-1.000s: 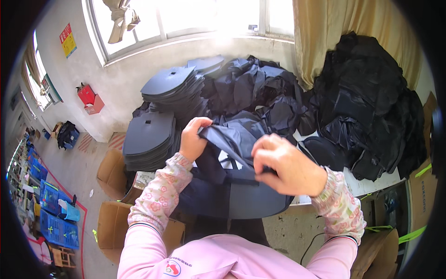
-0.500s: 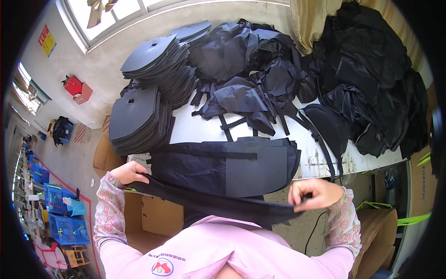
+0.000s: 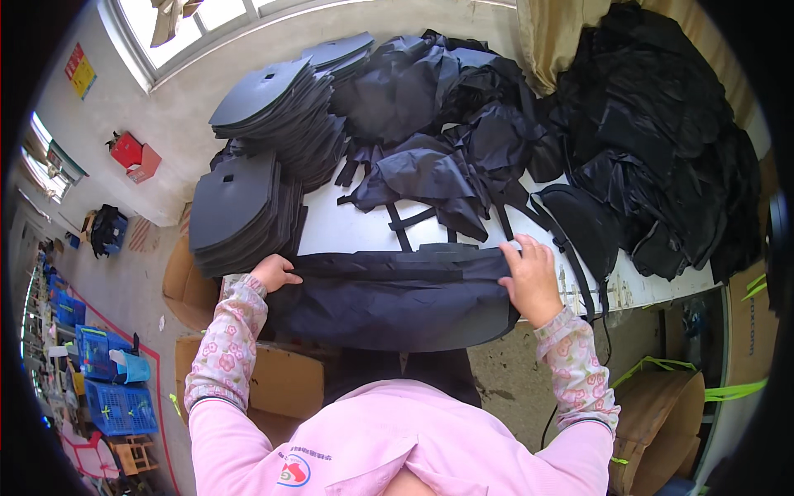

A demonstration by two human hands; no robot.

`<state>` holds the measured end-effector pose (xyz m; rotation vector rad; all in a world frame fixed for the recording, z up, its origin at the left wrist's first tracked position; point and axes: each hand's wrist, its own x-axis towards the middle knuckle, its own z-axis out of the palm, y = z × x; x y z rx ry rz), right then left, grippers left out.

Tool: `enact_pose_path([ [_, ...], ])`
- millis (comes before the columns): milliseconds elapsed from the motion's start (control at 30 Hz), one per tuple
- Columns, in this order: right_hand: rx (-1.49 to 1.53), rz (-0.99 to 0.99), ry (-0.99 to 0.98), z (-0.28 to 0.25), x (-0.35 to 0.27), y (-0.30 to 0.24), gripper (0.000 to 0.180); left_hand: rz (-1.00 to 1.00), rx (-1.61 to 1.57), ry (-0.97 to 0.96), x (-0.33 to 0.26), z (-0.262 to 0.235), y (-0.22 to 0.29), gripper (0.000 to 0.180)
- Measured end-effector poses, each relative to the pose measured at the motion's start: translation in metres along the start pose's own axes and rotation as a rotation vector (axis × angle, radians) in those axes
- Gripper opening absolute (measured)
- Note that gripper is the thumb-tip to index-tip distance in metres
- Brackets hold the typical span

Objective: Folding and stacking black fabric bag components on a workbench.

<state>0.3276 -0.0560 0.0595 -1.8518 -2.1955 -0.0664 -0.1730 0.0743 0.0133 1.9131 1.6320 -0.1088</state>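
here, both hands closed on a dark fabric piece [image 3: 389, 302] spread across the near desk [image 3: 347, 227] edge: left hand [image 3: 275, 271] gripping its left end, right hand [image 3: 529, 277] pinching its folded top at the right. beyond, stacked grey panels [image 3: 244, 207] and heaped fabric [image 3: 430, 107].

Daylight pours through the window [image 3: 207, 21], blown out white. Shadows stay soft. Fisheye bends the edges inside a dark rim.
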Motion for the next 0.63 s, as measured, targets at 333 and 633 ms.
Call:
enact_pose_path([
  [333,0.091,-0.437,-0.406,0.068,-0.004,-0.025,0.094,-0.173,0.129,0.143,0.01,0.014,-0.018,0.046],
  [633,-0.022,-0.527,-0.431,0.045,-0.001,-0.011,0.083,-0.192,0.131,0.135,0.01,0.027,-0.022,0.046],
])
